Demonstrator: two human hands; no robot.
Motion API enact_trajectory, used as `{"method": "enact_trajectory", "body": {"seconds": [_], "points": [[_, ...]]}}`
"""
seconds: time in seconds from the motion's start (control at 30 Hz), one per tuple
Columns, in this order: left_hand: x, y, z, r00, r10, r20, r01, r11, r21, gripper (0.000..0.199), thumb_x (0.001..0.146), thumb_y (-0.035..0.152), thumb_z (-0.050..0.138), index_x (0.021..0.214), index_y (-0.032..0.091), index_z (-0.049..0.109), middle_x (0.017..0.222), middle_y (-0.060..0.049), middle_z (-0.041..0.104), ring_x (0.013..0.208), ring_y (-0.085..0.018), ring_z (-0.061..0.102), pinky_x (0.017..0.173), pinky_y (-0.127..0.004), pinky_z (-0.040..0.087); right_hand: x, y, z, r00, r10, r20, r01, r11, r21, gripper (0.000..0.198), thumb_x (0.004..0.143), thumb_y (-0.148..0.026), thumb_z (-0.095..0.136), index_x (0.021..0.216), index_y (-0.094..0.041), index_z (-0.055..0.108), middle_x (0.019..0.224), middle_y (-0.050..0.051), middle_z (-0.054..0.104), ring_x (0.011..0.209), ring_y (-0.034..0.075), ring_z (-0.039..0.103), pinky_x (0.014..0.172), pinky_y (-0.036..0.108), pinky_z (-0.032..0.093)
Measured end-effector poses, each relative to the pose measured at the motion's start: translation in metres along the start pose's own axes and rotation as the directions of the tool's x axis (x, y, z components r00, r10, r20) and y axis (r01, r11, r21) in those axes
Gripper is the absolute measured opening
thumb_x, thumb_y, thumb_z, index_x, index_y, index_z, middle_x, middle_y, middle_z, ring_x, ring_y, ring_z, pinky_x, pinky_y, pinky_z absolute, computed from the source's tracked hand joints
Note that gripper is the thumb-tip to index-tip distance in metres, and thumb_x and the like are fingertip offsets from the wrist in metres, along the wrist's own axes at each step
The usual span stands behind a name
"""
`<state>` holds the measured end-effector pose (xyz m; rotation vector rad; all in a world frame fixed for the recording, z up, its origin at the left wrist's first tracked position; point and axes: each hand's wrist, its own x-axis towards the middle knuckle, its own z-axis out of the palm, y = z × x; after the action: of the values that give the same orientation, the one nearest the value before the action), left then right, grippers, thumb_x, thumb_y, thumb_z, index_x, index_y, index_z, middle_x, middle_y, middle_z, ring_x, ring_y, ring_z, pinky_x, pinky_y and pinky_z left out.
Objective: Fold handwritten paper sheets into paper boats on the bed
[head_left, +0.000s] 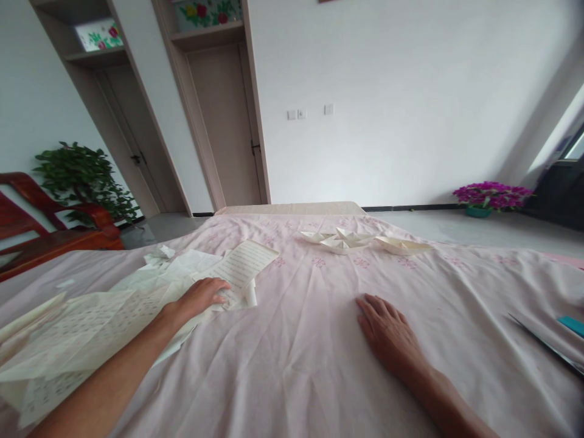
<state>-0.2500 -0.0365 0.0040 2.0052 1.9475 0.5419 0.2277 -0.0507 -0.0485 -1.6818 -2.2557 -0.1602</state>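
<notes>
My left hand is at the right end of a heap of loose papers. Its fingers are closed on a printed sheet that slants up to the right. Palm down on the pink cloth, my right hand rests with its fingers stretched out and holds nothing. Beyond it, several folded paper boats stand in a group, one boat at their right end.
A pink flowered cloth covers the table. Scissors lie at the right beside a blue object. A red wooden chair stands at the left, and potted purple flowers sit on the floor at the back right.
</notes>
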Motion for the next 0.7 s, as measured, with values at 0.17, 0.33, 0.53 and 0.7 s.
{"method": "enact_trajectory", "body": {"seconds": [0.17, 0.33, 0.53, 0.7], "points": [[-0.002, 0.007, -0.001, 0.999, 0.013, 0.041, -0.017, 0.994, 0.111, 0.018, 0.068, 0.019, 0.068, 0.085, 0.026, 0.071, 0.096, -0.005, 0.072, 0.096, -0.022, 0.063, 0.089, -0.027, 0.04, 0.0, 0.0, 0.001, 1.0, 0.012, 0.006, -0.012, 1.0, -0.005, 0.044, 0.092, -0.037, 0.033, 0.13, -0.025, 0.052, 0.135, 0.007, 0.05, 0.125, 0.027, 0.041, 0.101, 0.043, 0.035], [-0.01, 0.013, 0.003, 0.998, 0.032, 0.061, -0.045, 0.975, 0.219, 0.009, 0.077, 0.025, 0.06, 0.075, 0.023, 0.068, 0.085, -0.007, 0.071, 0.087, -0.022, 0.064, 0.083, -0.028, 0.041, 0.001, 0.001, 0.003, 1.0, 0.008, 0.01, -0.008, 1.0, -0.006, 0.044, 0.092, -0.036, 0.033, 0.132, -0.025, 0.051, 0.136, 0.008, 0.049, 0.126, 0.027, 0.041, 0.101, 0.043, 0.035], [-0.018, 0.016, 0.008, 0.997, 0.056, 0.046, -0.068, 0.942, 0.329, 0.017, 0.085, 0.026, 0.05, 0.077, 0.022, 0.065, 0.083, -0.007, 0.069, 0.082, -0.021, 0.064, 0.077, -0.028, 0.04, 0.001, 0.002, 0.005, 1.0, 0.003, 0.011, -0.003, 1.0, -0.011, 0.044, 0.093, -0.037, 0.032, 0.131, -0.025, 0.051, 0.136, 0.008, 0.049, 0.126, 0.027, 0.041, 0.101, 0.043, 0.035], [-0.019, 0.02, 0.005, 0.999, 0.051, 0.015, -0.053, 0.921, 0.386, 0.018, 0.086, 0.025, 0.048, 0.08, 0.023, 0.064, 0.087, -0.005, 0.07, 0.083, -0.02, 0.063, 0.074, -0.026, 0.038, 0.0, 0.0, 0.002, 1.0, 0.0, 0.002, 0.0, 1.0, -0.001, 0.044, 0.092, -0.037, 0.034, 0.131, -0.024, 0.051, 0.135, 0.008, 0.05, 0.125, 0.027, 0.041, 0.101, 0.043, 0.035]]}}
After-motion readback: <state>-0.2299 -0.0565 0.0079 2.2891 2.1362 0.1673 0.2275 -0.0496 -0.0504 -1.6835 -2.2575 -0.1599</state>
